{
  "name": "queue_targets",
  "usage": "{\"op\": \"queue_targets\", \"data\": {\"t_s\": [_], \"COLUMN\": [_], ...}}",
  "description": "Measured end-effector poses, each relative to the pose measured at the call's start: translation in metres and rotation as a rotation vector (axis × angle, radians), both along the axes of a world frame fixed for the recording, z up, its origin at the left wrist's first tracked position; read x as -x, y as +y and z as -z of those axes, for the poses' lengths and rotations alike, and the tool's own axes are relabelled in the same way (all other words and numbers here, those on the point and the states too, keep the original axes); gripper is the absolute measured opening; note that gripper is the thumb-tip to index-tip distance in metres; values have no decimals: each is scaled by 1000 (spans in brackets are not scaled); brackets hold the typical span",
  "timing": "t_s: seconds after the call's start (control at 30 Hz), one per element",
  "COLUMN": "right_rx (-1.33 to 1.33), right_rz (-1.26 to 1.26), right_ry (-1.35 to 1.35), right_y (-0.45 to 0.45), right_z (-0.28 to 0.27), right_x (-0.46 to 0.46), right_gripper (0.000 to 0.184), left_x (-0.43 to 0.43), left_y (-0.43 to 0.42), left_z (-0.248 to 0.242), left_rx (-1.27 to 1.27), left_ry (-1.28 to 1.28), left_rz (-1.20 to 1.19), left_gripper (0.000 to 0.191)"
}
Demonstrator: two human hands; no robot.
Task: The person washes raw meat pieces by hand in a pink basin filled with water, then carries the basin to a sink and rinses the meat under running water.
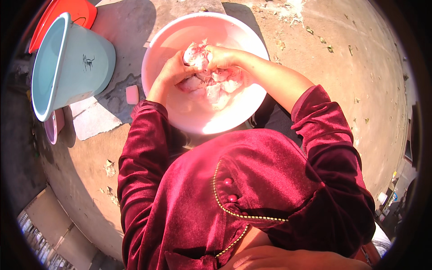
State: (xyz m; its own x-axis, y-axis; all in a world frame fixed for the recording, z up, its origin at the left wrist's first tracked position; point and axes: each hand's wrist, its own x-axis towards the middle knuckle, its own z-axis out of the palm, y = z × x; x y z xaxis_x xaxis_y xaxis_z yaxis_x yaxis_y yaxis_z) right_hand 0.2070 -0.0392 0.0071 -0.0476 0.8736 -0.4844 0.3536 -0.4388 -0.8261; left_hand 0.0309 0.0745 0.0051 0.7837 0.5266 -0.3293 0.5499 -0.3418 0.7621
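Observation:
Straight before me stands a wide white basin, partly in bright sun. Inside it lies a bunched, wet-looking pale cloth with darker pinkish markings. My left hand grips the cloth from the left, thumb pointing inward. From the right my right hand clasps the same cloth, close to the left hand. A crumpled fold sticks up between the two hands. Glare hides how much water is in the basin. Just left of the basin a pink bar of soap lies on a stone slab.
A tilted light-blue bucket stands at the left, with a red plastic container behind it and a small purplish tub beside it. Dry leaves are scattered over the concrete ground. Small items lie at the far right.

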Motion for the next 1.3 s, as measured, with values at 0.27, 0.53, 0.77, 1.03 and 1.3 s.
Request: {"op": "queue_targets", "data": {"t_s": [0.27,0.53,0.77,1.03,1.3], "right_rx": [220,52,75,-17,153], "right_rz": [129,241,357,278,223], "right_ry": [160,387,441,536,448], "right_y": [-4,-17,-16,-12,-11], "right_z": [29,4,6,10,9], "right_x": [-9,0,8,7,-3], "right_gripper": [43,51,54,66,76], "left_x": [-9,-31,-27,-18,-26], "left_y": [-11,-16,-21,-18,-20], "left_z": [3,-10,-4,5,16], "left_rx": [-160,-86,-195,-111,-40], "left_ry": [45,174,61,-177,-115], "left_rz": [-90,-186,-281,-235,-278], "left_gripper": [60,63,57,55,52]}}
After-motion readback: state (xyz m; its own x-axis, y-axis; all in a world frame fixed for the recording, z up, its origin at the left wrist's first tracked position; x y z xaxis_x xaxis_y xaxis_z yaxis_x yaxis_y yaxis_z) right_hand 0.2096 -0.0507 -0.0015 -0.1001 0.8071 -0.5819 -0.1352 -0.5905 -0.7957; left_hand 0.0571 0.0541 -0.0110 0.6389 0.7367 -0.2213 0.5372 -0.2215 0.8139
